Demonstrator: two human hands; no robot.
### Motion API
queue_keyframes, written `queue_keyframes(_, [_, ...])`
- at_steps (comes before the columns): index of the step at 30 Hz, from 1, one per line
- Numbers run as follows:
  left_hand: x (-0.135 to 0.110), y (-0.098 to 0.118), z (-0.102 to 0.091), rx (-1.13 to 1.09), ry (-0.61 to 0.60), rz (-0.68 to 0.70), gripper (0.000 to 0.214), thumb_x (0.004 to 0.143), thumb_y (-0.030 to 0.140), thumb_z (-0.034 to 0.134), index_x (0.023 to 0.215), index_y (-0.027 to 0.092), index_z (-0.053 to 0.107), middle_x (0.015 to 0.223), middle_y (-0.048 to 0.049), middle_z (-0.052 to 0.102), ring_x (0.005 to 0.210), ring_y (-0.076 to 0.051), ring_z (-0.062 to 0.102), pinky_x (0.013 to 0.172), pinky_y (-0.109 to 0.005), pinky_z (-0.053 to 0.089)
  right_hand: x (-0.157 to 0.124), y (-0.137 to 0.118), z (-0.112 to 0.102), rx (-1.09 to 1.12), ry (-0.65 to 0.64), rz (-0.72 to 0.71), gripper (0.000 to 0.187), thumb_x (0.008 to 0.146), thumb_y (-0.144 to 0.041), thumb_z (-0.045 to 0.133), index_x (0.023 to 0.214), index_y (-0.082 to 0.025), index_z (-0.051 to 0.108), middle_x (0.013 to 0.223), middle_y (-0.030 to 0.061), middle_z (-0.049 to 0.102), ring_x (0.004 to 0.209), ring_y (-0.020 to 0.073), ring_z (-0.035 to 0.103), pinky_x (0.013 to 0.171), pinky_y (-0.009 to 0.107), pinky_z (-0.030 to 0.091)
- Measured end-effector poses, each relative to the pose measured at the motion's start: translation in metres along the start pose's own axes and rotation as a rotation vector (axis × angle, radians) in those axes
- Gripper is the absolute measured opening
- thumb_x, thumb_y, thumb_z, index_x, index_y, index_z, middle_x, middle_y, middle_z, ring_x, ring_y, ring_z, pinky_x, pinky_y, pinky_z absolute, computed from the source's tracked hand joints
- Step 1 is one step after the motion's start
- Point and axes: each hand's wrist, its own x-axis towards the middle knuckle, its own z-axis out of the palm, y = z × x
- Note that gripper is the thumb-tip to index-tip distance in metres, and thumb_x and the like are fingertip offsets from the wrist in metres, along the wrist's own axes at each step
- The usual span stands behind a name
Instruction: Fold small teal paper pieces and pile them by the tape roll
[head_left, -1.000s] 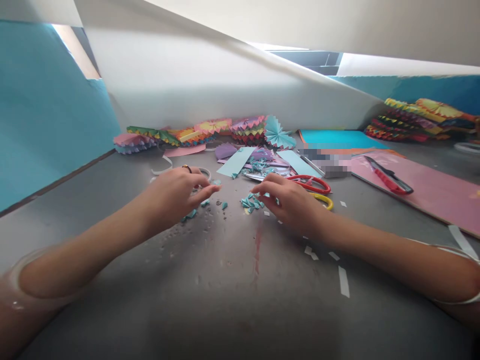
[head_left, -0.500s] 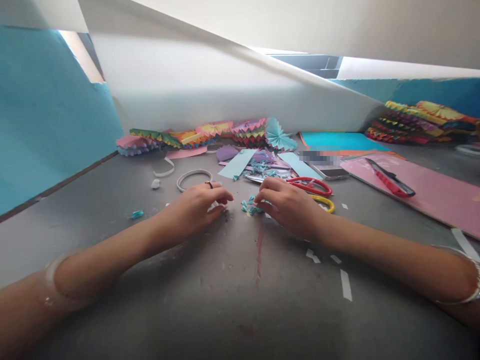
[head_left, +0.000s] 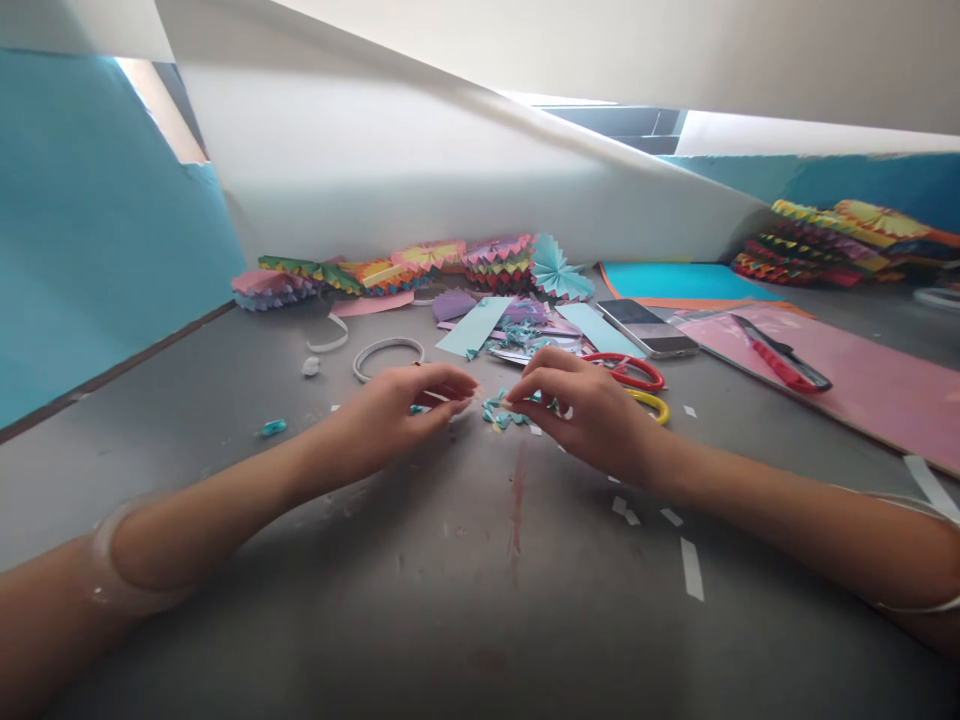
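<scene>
My left hand (head_left: pixel 405 408) rests on the grey table (head_left: pixel 480 560), fingers curled together in a pinch over small teal paper scraps (head_left: pixel 501 410). A teal bit shows under its fingers. My right hand (head_left: pixel 581 400) lies just right of the scrap pile, fingers bent and pinched at the pile's edge. The two hands' fingertips are a short gap apart. What each pinch holds is too small to make out. Red-handled scissors (head_left: pixel 626 368) and a yellow handle (head_left: pixel 651 402) lie right behind my right hand.
Folded paper fans (head_left: pixel 420 262) line the back wall, more fans (head_left: pixel 840 240) at the far right. A phone (head_left: pixel 646 327), a red cutter (head_left: pixel 780 355) on a pink sheet (head_left: pixel 862 385), a white ring (head_left: pixel 388 353), and white strips (head_left: pixel 690 568) lie about.
My left hand slid right across the table, sweeping scraps toward the pile, and now nearly meets the right hand. The right hand stayed by the pile.
</scene>
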Motion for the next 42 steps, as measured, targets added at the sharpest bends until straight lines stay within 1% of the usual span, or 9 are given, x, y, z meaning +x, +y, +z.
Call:
queue_keyframes(2, [0.000, -0.004, -0.003, 0.208, -0.039, 0.051, 0.024, 0.083, 0.021, 0.048, 0.104, 0.017, 0.059, 0.102, -0.0076, 0.064, 0.091, -0.021, 0.061, 0.082, -0.035, 0.047, -0.001, 0.000, -0.001, -0.074, -0.001, -0.098, 0.010, 0.084, -0.013, 0.054, 0.085, -0.013, 0.064, 0.086, 0.0051, 0.055, 0.078, 0.0126, 0.054, 0.068, 0.027, 0.044])
queue_keyframes(6, [0.000, -0.012, -0.008, 0.457, -0.133, 0.168, 0.029, 0.081, 0.011, 0.040, 0.102, 0.019, 0.059, 0.105, -0.0095, 0.057, 0.091, -0.022, 0.058, 0.078, -0.035, 0.046, -0.002, 0.002, -0.003, -0.107, -0.020, -0.114, 0.011, 0.085, -0.014, 0.052, 0.085, -0.013, 0.063, 0.086, 0.0052, 0.055, 0.077, 0.0132, 0.054, 0.069, 0.028, 0.045])
queue_keyframes(13, [-0.001, -0.010, -0.015, 0.561, -0.109, 0.220, 0.040, 0.079, 0.004, 0.034, 0.110, 0.019, 0.054, 0.108, -0.0101, 0.054, 0.097, -0.023, 0.054, 0.080, -0.035, 0.044, -0.003, 0.003, -0.004, -0.123, -0.058, -0.087, 0.013, 0.086, -0.015, 0.050, 0.084, -0.014, 0.063, 0.086, 0.0050, 0.055, 0.075, 0.0128, 0.054, 0.067, 0.028, 0.045])
queue_keyframes(18, [-0.002, -0.016, -0.016, 0.584, -0.180, 0.204, 0.036, 0.080, 0.008, 0.037, 0.111, 0.020, 0.053, 0.109, -0.0104, 0.053, 0.093, -0.023, 0.056, 0.078, -0.036, 0.044, -0.003, 0.003, -0.004, -0.126, -0.071, -0.091, 0.012, 0.085, -0.015, 0.051, 0.084, -0.014, 0.062, 0.086, 0.0055, 0.055, 0.074, 0.0130, 0.054, 0.067, 0.028, 0.044])
queue_keyframes(25, [0.003, -0.017, -0.012, 0.546, -0.129, 0.200, 0.029, 0.082, 0.010, 0.041, 0.106, 0.016, 0.055, 0.100, -0.0094, 0.054, 0.085, -0.021, 0.057, 0.074, -0.033, 0.045, -0.002, 0.001, -0.005, -0.135, -0.077, -0.096, 0.012, 0.085, -0.014, 0.050, 0.084, -0.013, 0.063, 0.086, 0.0056, 0.055, 0.073, 0.0128, 0.054, 0.066, 0.027, 0.044])
queue_keyframes(28, [0.005, -0.012, -0.010, 0.529, -0.051, 0.216, 0.024, 0.082, 0.012, 0.043, 0.102, 0.016, 0.057, 0.096, -0.0081, 0.057, 0.083, -0.019, 0.057, 0.073, -0.032, 0.045, -0.003, 0.000, -0.007, -0.131, -0.074, -0.088, 0.013, 0.085, -0.014, 0.050, 0.085, -0.014, 0.063, 0.086, 0.0050, 0.054, 0.073, 0.0123, 0.054, 0.067, 0.027, 0.044])
queue_keyframes(31, [0.007, -0.005, -0.005, 0.455, 0.054, 0.243, 0.021, 0.083, 0.013, 0.044, 0.099, 0.015, 0.057, 0.097, -0.0077, 0.060, 0.084, -0.018, 0.058, 0.076, -0.031, 0.045, -0.003, -0.003, -0.008, -0.132, -0.065, -0.092, 0.013, 0.086, -0.015, 0.049, 0.085, -0.014, 0.063, 0.086, 0.0048, 0.054, 0.074, 0.0122, 0.053, 0.067, 0.027, 0.044])
queue_keyframes(35, [0.007, 0.006, 0.000, 0.148, 0.082, 0.209, 0.031, 0.086, 0.015, 0.045, 0.116, 0.018, 0.052, 0.113, -0.0076, 0.059, 0.104, -0.019, 0.055, 0.090, -0.033, 0.043, -0.003, -0.006, -0.010, -0.193, -0.058, -0.148, 0.015, 0.086, -0.014, 0.048, 0.086, -0.014, 0.062, 0.085, 0.0054, 0.054, 0.074, 0.0124, 0.053, 0.066, 0.026, 0.044])
queue_keyframes(42, [0.000, 0.015, 0.003, -0.438, -0.111, -0.090, 0.019, 0.083, 0.030, 0.056, 0.097, 0.019, 0.063, 0.091, -0.0026, 0.069, 0.088, -0.018, 0.063, 0.080, -0.029, 0.050, -0.001, -0.011, -0.011, -0.508, -0.021, -0.514, 0.025, 0.090, -0.013, 0.040, 0.084, -0.014, 0.064, 0.082, 0.0056, 0.060, 0.073, 0.0145, 0.051, 0.062, 0.028, 0.042])
